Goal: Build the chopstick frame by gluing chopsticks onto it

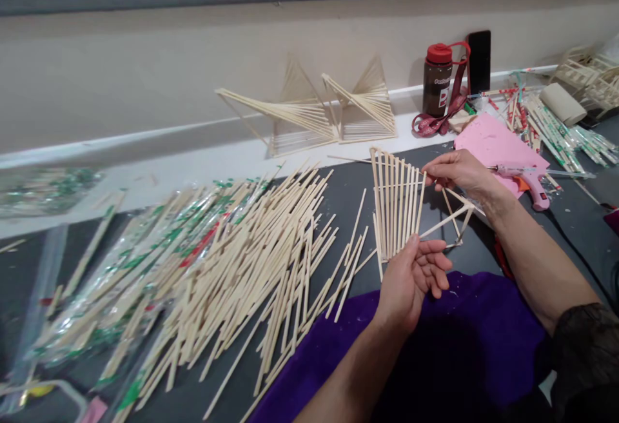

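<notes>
A frame of wooden chopsticks [397,200] stands before me, its sticks set side by side like a fan, with a few angled struts at its right. My right hand [457,170] pinches the upper end of the rightmost chopstick [420,205]. Below, my left hand [411,278] has its thumb and forefinger at that stick's lower end, the other fingers loosely curled with the palm turned up. Loose chopsticks [261,262] lie in a large pile to the left. A pink glue gun [525,178] rests on pink foam [488,142] near my right forearm.
Two finished-looking twisted chopstick frames [309,113] lean by the wall. Wrapped chopsticks [159,236] lie at the left, more wrappers [561,126] at the right. A red-lidded bottle [438,81] and a phone [479,62] stand at the back. Purple cloth [476,300] covers the near edge.
</notes>
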Available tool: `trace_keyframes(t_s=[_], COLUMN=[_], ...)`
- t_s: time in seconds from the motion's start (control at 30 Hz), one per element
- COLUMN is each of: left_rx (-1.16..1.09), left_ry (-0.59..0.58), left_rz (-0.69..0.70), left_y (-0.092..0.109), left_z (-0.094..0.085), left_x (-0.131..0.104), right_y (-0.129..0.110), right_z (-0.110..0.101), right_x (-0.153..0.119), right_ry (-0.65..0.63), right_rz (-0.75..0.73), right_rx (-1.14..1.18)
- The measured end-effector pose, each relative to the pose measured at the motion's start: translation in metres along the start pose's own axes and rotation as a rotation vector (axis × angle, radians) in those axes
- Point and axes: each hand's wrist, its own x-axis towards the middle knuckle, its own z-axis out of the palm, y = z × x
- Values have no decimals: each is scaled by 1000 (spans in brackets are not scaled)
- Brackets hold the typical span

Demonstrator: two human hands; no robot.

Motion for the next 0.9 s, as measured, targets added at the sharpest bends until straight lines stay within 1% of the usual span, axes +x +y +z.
trace_keyframes(t_s=[0.1,0.27,0.53,0.63,0.8,0.9], left_rx=[1,10,15,20,10,-5], left_ry=[-3,-1,12,11,-24,-64], left_rz=[1,-4,-12,-6,-44,-40], left_y=[0,0,1,1,-2,-4], left_z=[0,1,2,2,3,3], left_x=[0,0,-1,-1,-1,1], right_y=[-1,0,-3,-3,-1,-1], right_z=[4,7,9,8,1,-2], right_x=[0,-1,-1,-1,-3,-3], right_ry=[16,24,33,25,46,45], right_rz=[29,0,4,0,-86,-57], right_rx=[-8,-31,-53,-78,-192,-229])
